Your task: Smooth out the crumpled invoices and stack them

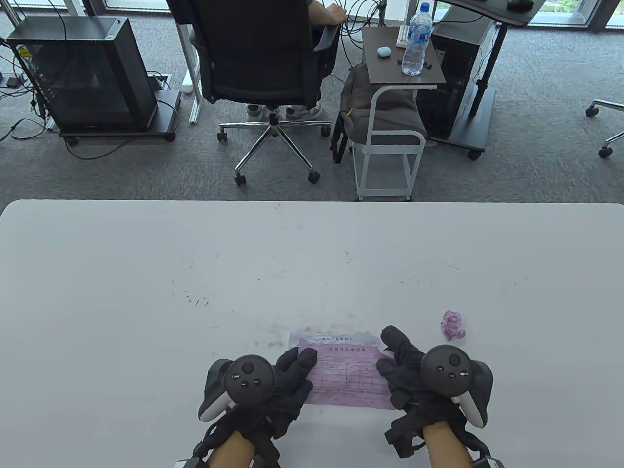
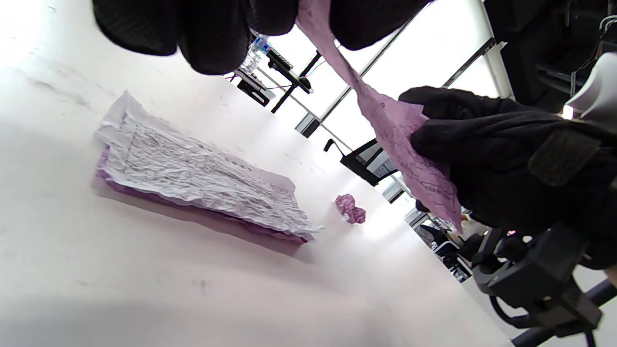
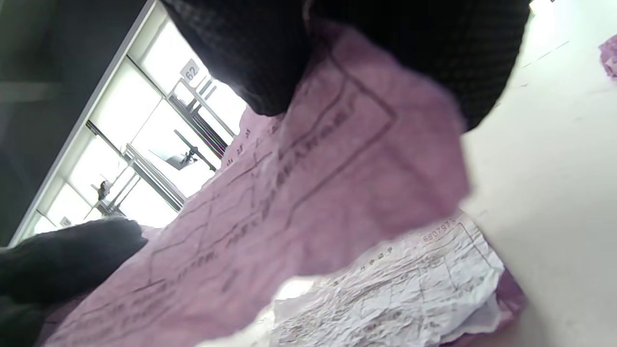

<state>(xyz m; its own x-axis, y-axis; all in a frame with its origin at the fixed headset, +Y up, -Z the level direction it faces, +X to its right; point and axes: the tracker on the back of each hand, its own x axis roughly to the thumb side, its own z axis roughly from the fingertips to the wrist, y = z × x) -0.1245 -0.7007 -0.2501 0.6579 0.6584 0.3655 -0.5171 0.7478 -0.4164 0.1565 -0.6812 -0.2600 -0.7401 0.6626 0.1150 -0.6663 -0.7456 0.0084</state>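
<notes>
A flattened pink invoice [image 1: 348,378] is held in the air by both hands, just above the table near its front edge. My left hand [image 1: 295,370] pinches its left end, and my right hand [image 1: 397,363] pinches its right end. In the left wrist view the sheet [image 2: 400,144] hangs between the two gloves. Under it lies a stack [image 2: 193,173] with a creased white invoice on top of pink ones; its far edge [image 1: 336,338] shows in the table view. A crumpled pink ball [image 1: 452,325] sits on the table to the right of the stack.
The white table [image 1: 195,273] stretches wide beyond the stack. Past its far edge a person sits in an office chair [image 1: 263,63]. A small cart [image 1: 390,122] there holds a water bottle [image 1: 417,41], and a computer tower [image 1: 83,73] stands at far left.
</notes>
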